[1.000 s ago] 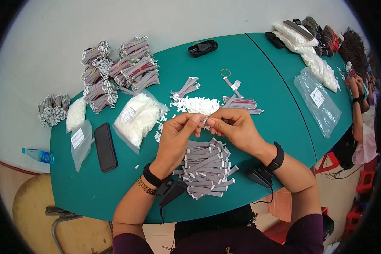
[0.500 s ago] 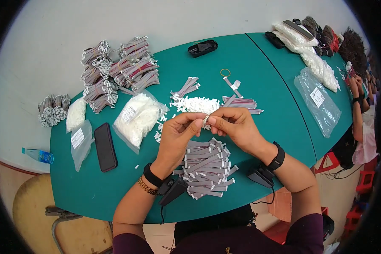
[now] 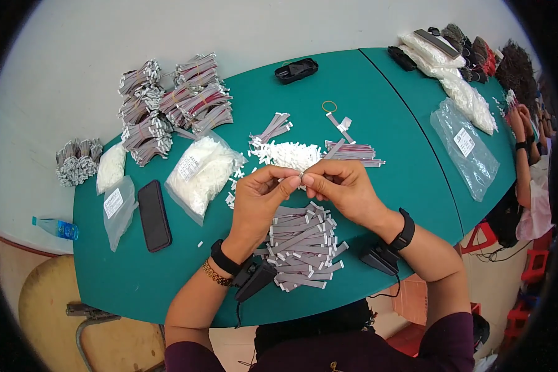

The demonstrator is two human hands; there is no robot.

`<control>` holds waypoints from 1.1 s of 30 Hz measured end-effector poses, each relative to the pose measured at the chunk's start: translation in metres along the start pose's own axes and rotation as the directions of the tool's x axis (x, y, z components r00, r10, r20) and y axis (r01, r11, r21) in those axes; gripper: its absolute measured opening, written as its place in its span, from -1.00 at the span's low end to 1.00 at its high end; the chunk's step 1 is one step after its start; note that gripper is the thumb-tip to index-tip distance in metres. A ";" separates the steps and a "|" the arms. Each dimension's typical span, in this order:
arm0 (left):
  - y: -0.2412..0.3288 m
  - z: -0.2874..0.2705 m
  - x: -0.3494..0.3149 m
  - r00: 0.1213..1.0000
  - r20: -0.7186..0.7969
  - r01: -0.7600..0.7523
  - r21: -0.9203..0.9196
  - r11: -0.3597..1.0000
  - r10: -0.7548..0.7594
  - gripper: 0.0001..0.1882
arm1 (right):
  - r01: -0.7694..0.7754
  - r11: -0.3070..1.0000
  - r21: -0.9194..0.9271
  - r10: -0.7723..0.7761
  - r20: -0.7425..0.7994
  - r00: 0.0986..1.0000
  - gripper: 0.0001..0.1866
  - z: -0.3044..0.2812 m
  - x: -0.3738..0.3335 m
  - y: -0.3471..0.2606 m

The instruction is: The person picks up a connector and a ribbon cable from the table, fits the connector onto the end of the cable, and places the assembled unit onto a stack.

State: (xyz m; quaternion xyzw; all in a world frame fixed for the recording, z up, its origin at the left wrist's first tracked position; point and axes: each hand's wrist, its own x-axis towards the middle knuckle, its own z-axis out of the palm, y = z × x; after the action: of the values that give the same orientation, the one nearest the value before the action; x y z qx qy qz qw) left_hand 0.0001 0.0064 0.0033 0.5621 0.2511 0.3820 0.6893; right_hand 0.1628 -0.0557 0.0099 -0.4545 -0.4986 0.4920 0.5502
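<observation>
My left hand (image 3: 261, 193) and my right hand (image 3: 348, 187) meet at the fingertips over the middle of the green table, both pinched. A grey ribbon cable (image 3: 334, 149) sticks out from behind the right hand's fingers, pointing away from me. At the joined fingertips is a tiny white connector (image 3: 302, 176), mostly covered by the thumbs and fingers. Just beyond the hands lies a heap of loose white connectors (image 3: 291, 153). Below them, between my forearms, spreads a pile of short grey ribbon cables (image 3: 304, 248) with white ends.
Bundled cables (image 3: 173, 102) are stacked at the far left, near a bag of white connectors (image 3: 203, 173) and a dark phone (image 3: 154, 216). Flat cables (image 3: 356, 153) and a rubber band (image 3: 330, 106) lie beyond my right hand. A clear bag (image 3: 465, 149) rests farther right, near another person's hands (image 3: 519, 121).
Both hands stay in nearly the same place. The fingertips have drawn slightly closer together, and less of the white connector shows between them.
</observation>
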 end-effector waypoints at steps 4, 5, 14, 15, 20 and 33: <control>0.004 -0.003 0.003 0.995 0.073 0.076 -0.115 0.990 -0.068 -0.78 | 0.022 0.999 0.026 -0.022 -0.030 0.999 -0.83 -0.001 0.001 -0.001; 0.006 -0.004 0.005 0.995 0.074 0.076 -0.115 0.990 -0.068 -0.78 | 0.023 0.999 0.025 -0.022 -0.031 0.999 -0.83 -0.002 0.001 -0.002; 0.007 -0.009 0.007 0.981 0.189 0.059 -0.123 0.991 -0.035 -0.72 | 0.012 0.999 0.040 -0.011 -0.025 1.000 -0.83 -0.005 0.002 -0.008; 0.008 -0.009 0.007 0.982 0.188 0.059 -0.122 0.991 -0.036 -0.72 | 0.012 0.999 0.041 -0.011 -0.025 1.000 -0.83 -0.005 0.002 -0.008; 0.008 -0.011 0.006 0.988 0.123 0.113 -0.121 0.986 -0.098 -0.77 | 0.009 1.000 0.028 -0.009 -0.009 1.000 -0.83 -0.005 0.002 -0.008; 0.002 -0.021 0.008 0.971 0.165 0.213 -0.247 0.945 -0.176 -0.81 | -0.026 0.999 0.029 0.025 0.037 0.999 -0.85 -0.004 0.002 -0.007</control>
State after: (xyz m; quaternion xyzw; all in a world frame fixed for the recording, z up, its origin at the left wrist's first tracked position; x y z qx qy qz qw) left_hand -0.0118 0.0248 0.0006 0.4636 0.2033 0.3014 0.8080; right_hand 0.1675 -0.0549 0.0168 -0.4435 -0.4955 0.5147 0.5411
